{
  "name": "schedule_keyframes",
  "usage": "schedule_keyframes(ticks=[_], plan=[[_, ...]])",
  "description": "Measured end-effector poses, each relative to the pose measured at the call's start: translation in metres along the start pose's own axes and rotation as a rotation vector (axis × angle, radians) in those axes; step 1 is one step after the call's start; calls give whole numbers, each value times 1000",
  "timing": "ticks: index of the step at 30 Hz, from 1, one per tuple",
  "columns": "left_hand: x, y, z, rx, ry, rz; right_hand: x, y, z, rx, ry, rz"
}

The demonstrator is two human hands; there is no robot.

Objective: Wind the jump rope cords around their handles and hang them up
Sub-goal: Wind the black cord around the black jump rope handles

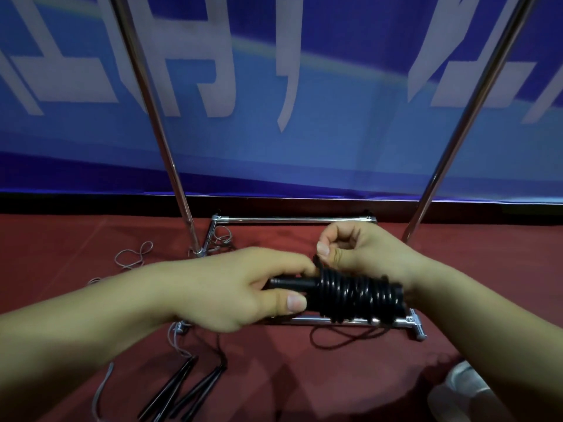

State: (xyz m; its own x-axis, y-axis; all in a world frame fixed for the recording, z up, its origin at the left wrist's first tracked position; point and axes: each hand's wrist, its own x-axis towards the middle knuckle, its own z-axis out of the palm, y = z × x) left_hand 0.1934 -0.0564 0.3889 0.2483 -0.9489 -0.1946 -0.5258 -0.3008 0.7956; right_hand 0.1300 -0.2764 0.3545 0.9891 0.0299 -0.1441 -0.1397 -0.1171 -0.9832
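Right at the middle of the shot, the left hand (240, 287) has its fingers and thumb wrapped around the bare end of the black handles (292, 289), and the right hand (359, 251) is pinching the loose end of the black cord (353, 295) just above the coils. So both hands are clamped on the same bundle, nearly touching. Looks to me like the winding is basically done and this is the tuck-the-tail step; next move would need that end pushed under a wrap so it holds, then lifting it to the rack (292, 220). The bundle lies roughly level, long axis left to right, bare handle end pointing left, held above the rack's base. More handles (182, 388) and grey cord (134, 254) lie on the red floor (61, 239).
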Motion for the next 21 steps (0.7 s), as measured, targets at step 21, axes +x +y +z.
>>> schedule_keyframes(ticks=[21], plan=[[32, -39, -11, -249, 773, -189, -15, 14, 31, -712, 145, -4]])
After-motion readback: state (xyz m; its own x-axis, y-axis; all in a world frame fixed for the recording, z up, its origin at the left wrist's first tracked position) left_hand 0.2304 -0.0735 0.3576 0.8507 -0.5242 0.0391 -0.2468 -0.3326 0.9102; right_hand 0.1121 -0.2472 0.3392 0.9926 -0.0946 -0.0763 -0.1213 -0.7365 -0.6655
